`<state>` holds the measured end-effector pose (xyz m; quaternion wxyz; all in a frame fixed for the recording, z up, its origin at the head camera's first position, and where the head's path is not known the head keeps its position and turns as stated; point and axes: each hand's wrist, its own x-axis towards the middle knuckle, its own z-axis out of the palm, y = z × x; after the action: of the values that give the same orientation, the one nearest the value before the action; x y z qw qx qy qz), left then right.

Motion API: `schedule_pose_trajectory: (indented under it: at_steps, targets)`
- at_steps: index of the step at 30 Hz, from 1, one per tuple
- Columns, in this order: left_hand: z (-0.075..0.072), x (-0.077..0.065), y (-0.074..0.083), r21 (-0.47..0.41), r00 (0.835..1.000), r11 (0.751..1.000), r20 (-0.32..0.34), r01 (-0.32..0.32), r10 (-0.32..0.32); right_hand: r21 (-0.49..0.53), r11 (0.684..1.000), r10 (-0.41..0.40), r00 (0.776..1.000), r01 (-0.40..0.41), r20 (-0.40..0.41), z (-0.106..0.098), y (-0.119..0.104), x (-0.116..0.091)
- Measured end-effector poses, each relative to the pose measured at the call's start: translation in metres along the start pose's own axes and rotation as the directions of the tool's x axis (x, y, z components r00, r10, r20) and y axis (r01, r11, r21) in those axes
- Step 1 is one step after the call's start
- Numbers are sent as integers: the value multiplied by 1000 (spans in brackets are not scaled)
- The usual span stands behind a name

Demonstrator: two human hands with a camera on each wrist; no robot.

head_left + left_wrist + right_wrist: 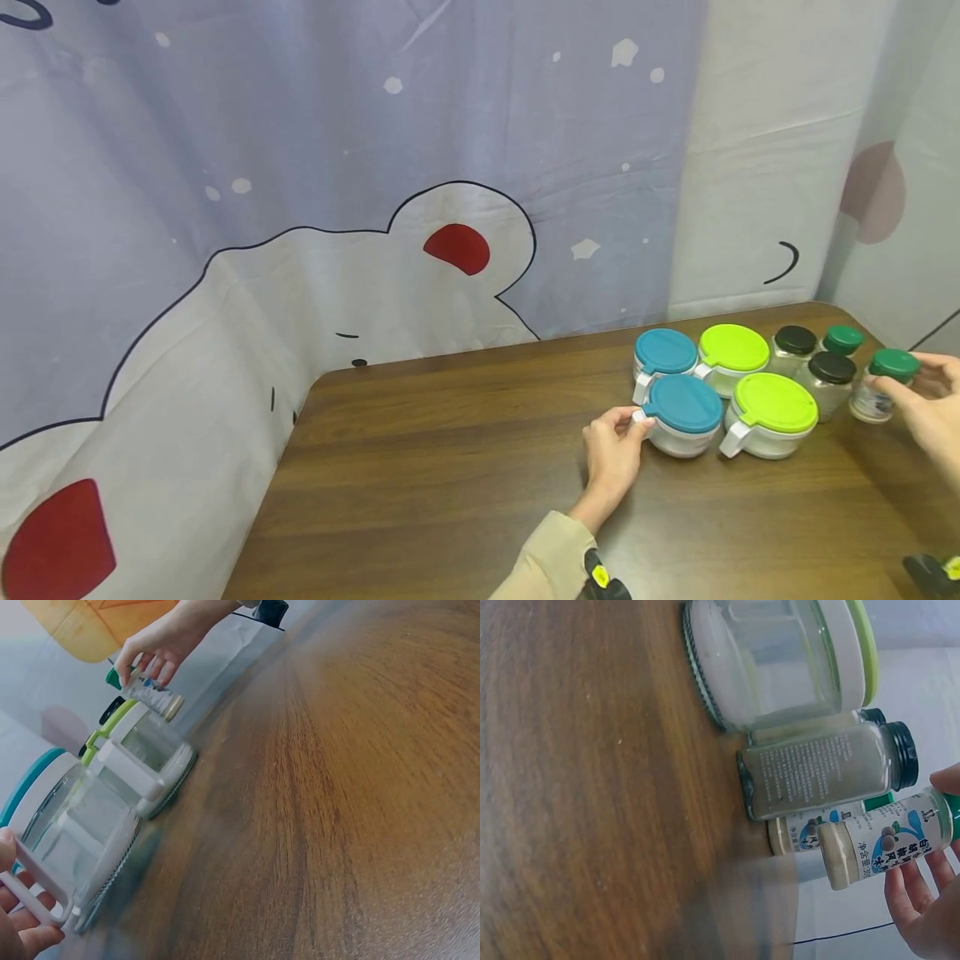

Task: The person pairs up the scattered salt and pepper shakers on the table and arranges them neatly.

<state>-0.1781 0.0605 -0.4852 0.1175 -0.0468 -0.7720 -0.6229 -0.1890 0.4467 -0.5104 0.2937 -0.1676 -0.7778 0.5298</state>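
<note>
My left hand (613,454) grips the white handle of the front blue-lidded seasoning jar (684,408), a squat clear jar on the table. In the left wrist view its fingers (30,930) curl round that handle. At the far right my right hand (930,408) holds a green-capped pepper shaker (873,400) around its cap. The right wrist view shows the shaker's printed label (900,836) and pale powder inside, with its base off the table. Beside it stand a black-capped bottle (821,769) and another green-capped shaker (842,340).
Two green-lidded jars (776,408) stand between the blue-lidded ones and the bottles. Behind the held jar is a second blue-lidded jar (663,354). Another black-capped bottle (791,350) sits at the back. The wooden table (450,483) meets a printed curtain (337,167).
</note>
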Motion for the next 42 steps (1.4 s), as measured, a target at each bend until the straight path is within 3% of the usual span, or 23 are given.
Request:
schedule_pose_trajectory:
  at_steps: [3, 13, 21, 26, 30, 34, 38, 42]
  targets:
    - [-2, 0, 2, 3, 1000, 1000, 0, 0, 0, 35, 999, -15, 1000, 16, -20, 2, -3, 1]
    - [-10, 2, 8, -2, 1000, 1000, -6, -3, 3, 42, 999, -17, 997, 20, -81, 9, 22, 21]
    - [-17, 3, 9, -4, 1000, 1000, -13, 2, -2, 16, 999, -39, 997, 40, -70, 13, 9, 14]
    - [-20, 2, 10, 2, 1000, 1000, -18, -8, 8, 20, 999, -40, 996, 41, -85, 16, 11, 14]
    - [-23, 0, 10, 7, 1000, 1000, -21, -8, 8, 34, 994, -97, 988, 102, -122, 16, 21, 19]
    - [-25, -1, 12, -2, 1000, 1000, -23, -7, 6, -15, 987, -160, 973, 160, -163, 16, 30, 24]
    - [-27, -2, 13, -15, 1000, 1000, -23, -9, 9, -29, 988, -155, 977, 152, -150, 16, 36, 27]
    - [-27, -3, 14, -26, 1000, 1000, -23, -15, 15, 25, 989, -140, 985, 143, -99, 16, 36, 29]
